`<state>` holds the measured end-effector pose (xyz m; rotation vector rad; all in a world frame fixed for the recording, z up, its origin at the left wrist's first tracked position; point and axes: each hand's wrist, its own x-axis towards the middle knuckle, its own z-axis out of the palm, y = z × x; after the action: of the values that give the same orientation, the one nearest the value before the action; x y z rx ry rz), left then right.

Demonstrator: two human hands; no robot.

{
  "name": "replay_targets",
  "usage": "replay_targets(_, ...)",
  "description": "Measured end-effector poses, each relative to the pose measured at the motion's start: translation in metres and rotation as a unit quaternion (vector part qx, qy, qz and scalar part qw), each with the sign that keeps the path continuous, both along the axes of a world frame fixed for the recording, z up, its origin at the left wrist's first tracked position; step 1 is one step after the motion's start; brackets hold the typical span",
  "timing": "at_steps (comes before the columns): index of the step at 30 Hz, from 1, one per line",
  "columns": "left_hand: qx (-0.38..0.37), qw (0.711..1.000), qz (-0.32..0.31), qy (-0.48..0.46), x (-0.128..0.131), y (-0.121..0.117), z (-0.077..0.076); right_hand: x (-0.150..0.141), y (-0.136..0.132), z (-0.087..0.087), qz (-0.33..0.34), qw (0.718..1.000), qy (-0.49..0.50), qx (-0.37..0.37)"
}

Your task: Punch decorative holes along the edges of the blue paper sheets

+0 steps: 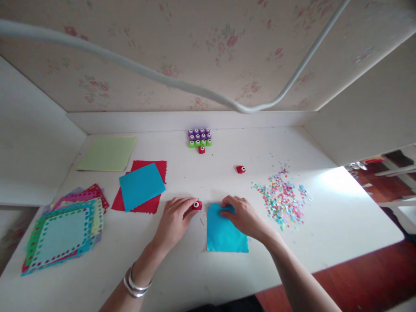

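My left hand (176, 216) pinches a small red craft punch (196, 205) between thumb and fingers, just left of a blue square sheet of paper (224, 236). On the sheet's upper right part rests my right hand (239, 212), its fingers curled down and gripping the paper near the top edge. The punch sits close to the sheet's upper left corner; I cannot tell whether they touch. A second red craft punch (241, 169) lies further back on the right. Another stands at the front of a block of purple and green punches (199, 137) near the wall.
Colourful punched-out paper bits (284, 197) are heaped on the right of the white table (182, 268). To the left lie a blue sheet (142, 186) on red paper, a pale green stack (107, 153) and a pile of sheets with punched borders (65, 234). A white cable (156, 78) hangs in front.
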<state>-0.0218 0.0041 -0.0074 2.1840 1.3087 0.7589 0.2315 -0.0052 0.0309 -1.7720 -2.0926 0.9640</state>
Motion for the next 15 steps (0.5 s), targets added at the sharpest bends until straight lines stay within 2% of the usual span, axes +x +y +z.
replay_targets(4, -0.003, 1.000, 0.003, -0.005, -0.001, 0.001, 0.002, -0.003, 0.008, 0.008, -0.015, 0.995, 0.080, -0.057)
replay_targets(8, 0.002, 1.000, 0.006, -0.011, -0.002, 0.002, 0.003, -0.002, 0.018, 0.005, -0.024, 0.983, 0.154, -0.096)
replay_targets(15, -0.010, 1.000, 0.001, -0.005, -0.003, 0.002, 0.001, -0.007, 0.029, 0.006, -0.013, 0.983, 0.157, -0.099)
